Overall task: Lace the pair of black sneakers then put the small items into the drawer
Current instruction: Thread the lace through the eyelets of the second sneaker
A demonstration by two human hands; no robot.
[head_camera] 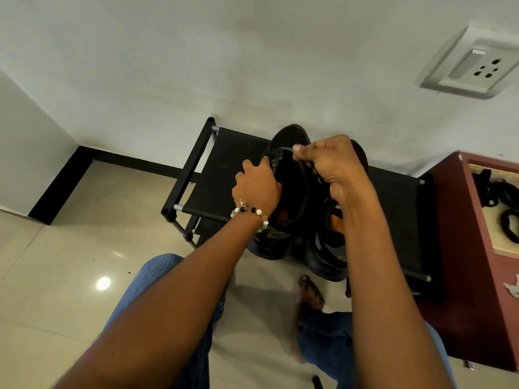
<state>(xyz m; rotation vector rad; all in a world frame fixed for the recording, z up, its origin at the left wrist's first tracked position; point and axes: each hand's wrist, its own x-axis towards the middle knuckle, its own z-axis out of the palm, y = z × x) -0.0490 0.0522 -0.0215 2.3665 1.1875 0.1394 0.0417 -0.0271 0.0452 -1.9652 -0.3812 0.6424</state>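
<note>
The left hand (257, 186) is gripping the collar of a black sneaker (292, 189) sitting on the black shoe rack (224, 175); the right hand (331, 161) is keeping a tight grip on its lace (310, 165), hiding the second sneaker (332, 248). Hair ties (505, 203) are lying in the open drawer (477, 175) of the maroon cabinet (460, 276) just beside.

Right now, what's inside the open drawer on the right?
The drawer in the dark red cabinet holds black looped things, maybe hair ties, on a pale bottom. The picture's edge cuts off the rest, so anything further right is unseen.
</note>
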